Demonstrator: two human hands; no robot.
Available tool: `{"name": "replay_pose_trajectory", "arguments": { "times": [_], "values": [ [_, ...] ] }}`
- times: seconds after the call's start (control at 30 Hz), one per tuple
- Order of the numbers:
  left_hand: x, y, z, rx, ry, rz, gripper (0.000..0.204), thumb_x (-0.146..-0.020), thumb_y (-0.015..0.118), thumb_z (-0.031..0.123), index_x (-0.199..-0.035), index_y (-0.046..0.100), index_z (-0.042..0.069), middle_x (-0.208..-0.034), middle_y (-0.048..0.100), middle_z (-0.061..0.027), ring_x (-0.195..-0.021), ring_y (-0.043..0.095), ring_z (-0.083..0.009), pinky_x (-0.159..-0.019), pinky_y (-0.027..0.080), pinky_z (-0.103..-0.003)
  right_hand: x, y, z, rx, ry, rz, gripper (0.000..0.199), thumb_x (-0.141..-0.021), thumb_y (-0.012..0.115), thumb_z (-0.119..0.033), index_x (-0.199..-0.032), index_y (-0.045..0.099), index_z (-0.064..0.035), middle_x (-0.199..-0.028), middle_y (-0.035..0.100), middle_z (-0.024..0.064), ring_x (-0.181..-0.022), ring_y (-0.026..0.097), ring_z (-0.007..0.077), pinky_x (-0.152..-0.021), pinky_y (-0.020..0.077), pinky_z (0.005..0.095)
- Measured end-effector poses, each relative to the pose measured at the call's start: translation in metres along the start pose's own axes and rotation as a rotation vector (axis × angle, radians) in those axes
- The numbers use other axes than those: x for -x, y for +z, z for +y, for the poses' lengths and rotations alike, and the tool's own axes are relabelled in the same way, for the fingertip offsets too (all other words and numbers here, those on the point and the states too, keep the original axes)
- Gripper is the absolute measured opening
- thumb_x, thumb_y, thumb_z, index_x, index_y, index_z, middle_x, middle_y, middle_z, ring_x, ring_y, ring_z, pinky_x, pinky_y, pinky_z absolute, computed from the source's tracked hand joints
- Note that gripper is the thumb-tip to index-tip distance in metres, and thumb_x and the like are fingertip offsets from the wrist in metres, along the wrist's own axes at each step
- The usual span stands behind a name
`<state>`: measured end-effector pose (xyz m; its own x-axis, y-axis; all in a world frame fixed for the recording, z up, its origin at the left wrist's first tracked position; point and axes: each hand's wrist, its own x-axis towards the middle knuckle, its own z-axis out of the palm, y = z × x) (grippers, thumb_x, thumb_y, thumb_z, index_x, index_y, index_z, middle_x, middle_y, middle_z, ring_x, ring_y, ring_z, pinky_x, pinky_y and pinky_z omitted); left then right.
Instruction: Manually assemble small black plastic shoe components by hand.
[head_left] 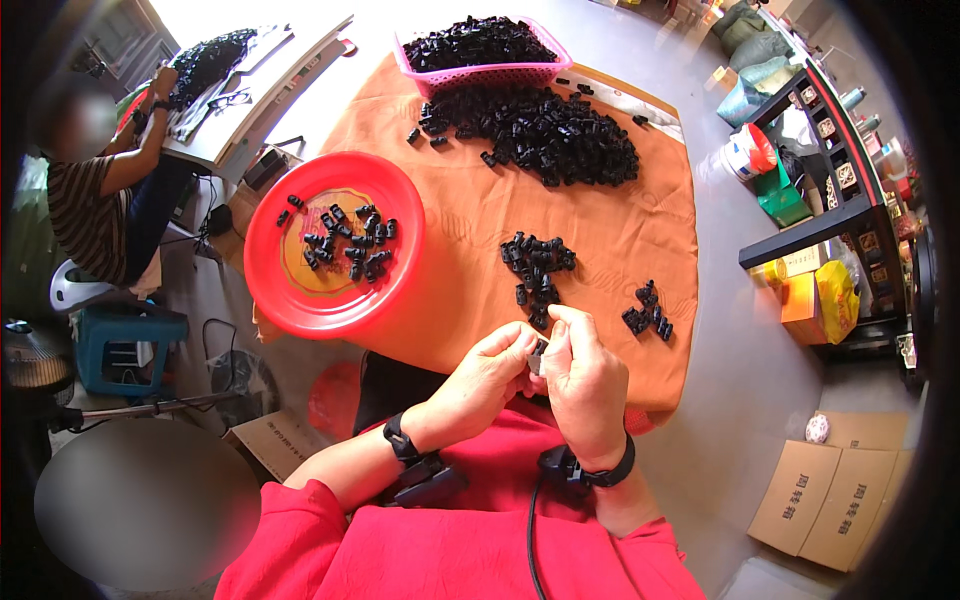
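My left hand [478, 392] and my right hand [586, 385] meet at the near edge of the orange-covered table. Their fingertips are closed together around a small black plastic part [536, 358], mostly hidden by the fingers. Just beyond them lies a small cluster of black plastic parts [538, 262]. A smaller group of the same parts [650, 312] is to the right of my right hand. On the left, a round red plastic tray [400, 290] carries several scattered black parts.
At the far side a large heap of black parts [550, 135] lies before a full pink basket [490, 78]. Another person [95, 195] works at a white table [240, 110] on the left. A dark shelf [850, 190] and cardboard boxes [825, 495] stand right.
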<state>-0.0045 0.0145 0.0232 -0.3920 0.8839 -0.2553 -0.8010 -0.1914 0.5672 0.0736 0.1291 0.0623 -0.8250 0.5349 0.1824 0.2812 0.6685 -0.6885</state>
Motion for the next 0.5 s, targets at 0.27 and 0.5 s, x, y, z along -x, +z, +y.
{"name": "replay_pose_trajectory", "arguments": {
  "times": [0.27,0.5],
  "values": [
    [-0.005,0.004,0.000,0.017,0.033,0.089,0.022,-0.106,0.043,0.026,-0.096,0.053,0.009,-0.083,0.055,0.0000,-0.076,0.050,-0.0106,-0.072,0.043,-0.027,-0.009,0.004,0.001,0.005,0.008,-0.012,0.018,-0.091,0.057,-0.009,-0.108,0.061,-0.0054,-0.062,0.062,0.0154,-0.060,0.065,0.0335,-0.055,0.0494,0.0436],
    [-0.006,-0.006,-0.004,0.039,0.017,0.110,0.021,-0.106,0.044,0.024,-0.097,0.053,0.007,-0.084,0.054,-0.0008,-0.076,0.050,-0.0110,-0.072,0.043,-0.027,-0.014,0.008,0.009,0.057,-0.037,0.023,0.018,-0.091,0.058,-0.008,-0.108,0.062,-0.0052,-0.065,0.062,0.0159,-0.061,0.065,0.0327,-0.054,0.0489,0.0434]
  ]
}}
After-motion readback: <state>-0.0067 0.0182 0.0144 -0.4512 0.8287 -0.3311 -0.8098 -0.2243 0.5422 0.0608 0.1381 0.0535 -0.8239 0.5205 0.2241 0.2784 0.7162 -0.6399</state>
